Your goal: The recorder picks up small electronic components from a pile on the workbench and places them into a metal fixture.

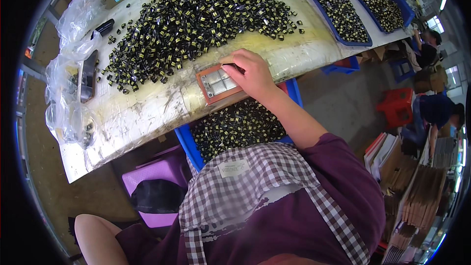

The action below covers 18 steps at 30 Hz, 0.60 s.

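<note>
My right hand (252, 74) rests at the right end of a small orange-brown framed block (210, 99) near the table's front edge. Its thumb and fingers are pinched together, with a dark bit showing between them that is too small to name. Set in the block is a ribbed metal plate (220, 82). Just beyond lies a big heap of small black-and-yellow parts (196, 19). More of these parts (235, 130) fill a blue bin (184, 143) below the table edge, against my checked apron. My left arm (95, 238) hangs at the lower left; its hand is out of view.
Two blue trays (369, 44) of similar parts stand at the table's far right. Crumpled clear plastic (68, 83) and a dark-framed flat object (88, 76) lie on the left. A purple stool (135, 179) stands below. Beyond are a red stool (396, 108), cardboard stacks (417, 196) and other people.
</note>
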Available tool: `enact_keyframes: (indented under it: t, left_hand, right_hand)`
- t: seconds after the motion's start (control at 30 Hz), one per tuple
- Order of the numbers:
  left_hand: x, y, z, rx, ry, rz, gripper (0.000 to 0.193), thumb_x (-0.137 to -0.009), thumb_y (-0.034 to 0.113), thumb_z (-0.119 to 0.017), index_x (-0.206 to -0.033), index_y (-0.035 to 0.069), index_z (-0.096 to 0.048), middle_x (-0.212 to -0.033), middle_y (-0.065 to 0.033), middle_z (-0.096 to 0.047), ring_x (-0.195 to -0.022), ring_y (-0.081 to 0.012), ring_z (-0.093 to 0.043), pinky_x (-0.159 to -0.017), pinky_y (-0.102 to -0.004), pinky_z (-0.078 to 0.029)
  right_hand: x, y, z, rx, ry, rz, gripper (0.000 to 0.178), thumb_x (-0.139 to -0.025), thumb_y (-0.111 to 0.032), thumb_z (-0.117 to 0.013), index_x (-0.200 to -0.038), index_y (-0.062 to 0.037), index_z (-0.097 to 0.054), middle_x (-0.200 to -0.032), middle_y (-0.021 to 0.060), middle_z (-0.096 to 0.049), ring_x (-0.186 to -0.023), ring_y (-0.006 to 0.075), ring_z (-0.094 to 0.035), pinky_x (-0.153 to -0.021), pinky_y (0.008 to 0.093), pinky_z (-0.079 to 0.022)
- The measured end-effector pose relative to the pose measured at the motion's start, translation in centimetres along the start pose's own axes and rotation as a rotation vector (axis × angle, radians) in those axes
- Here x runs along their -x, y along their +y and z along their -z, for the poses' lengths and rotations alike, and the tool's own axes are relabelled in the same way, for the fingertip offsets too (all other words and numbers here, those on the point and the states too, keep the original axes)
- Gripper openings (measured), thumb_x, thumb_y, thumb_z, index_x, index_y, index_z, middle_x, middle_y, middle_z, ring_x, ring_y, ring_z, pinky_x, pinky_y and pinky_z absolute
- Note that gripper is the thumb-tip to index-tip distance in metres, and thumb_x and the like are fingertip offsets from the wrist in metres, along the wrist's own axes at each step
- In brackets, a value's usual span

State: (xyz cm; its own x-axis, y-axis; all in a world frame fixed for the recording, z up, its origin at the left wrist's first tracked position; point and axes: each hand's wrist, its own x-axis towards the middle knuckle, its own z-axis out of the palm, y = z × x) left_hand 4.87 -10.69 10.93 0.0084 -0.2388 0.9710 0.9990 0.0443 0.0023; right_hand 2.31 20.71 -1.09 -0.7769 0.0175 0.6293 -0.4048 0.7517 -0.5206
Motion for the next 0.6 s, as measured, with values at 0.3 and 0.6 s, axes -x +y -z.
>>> enact_keyframes:
  t: [0.3, 0.6]
  left_hand:
    - [-0.4, -0.5, 0.0, -0.018, -0.103, 0.129, 0.023, -0.097, 0.021, -0.044, -0.085, 0.008, -0.059, -0.079, -0.0027, -0.057, -0.069, -0.0164, -0.054, -0.066, -0.0295, -0.045]
    - [-2.2, -0.7, -0.1, -0.065, -0.2, 0.202, 0.021, -0.097, 0.018, -0.044, -0.088, 0.006, -0.06, -0.083, -0.0044, -0.058, -0.073, -0.0175, -0.055, -0.07, -0.0299, -0.046]
  right_hand:
    - [0.2, -0.1, 0.2, 0.021, -0.021, -0.008, 0.018, -0.082, -0.012, -0.07, -0.1, -0.0087, -0.073, -0.091, 0.0084, -0.066, -0.08, 0.0263, -0.063, -0.07, 0.0348, -0.051]
    - [0.0, -1.0, 0.5, -0.016, -0.015, -0.005, 0.018, -0.083, -0.013, -0.069, -0.101, -0.0105, -0.073, -0.092, 0.0085, -0.066, -0.083, 0.027, -0.064, -0.074, 0.0362, -0.051]
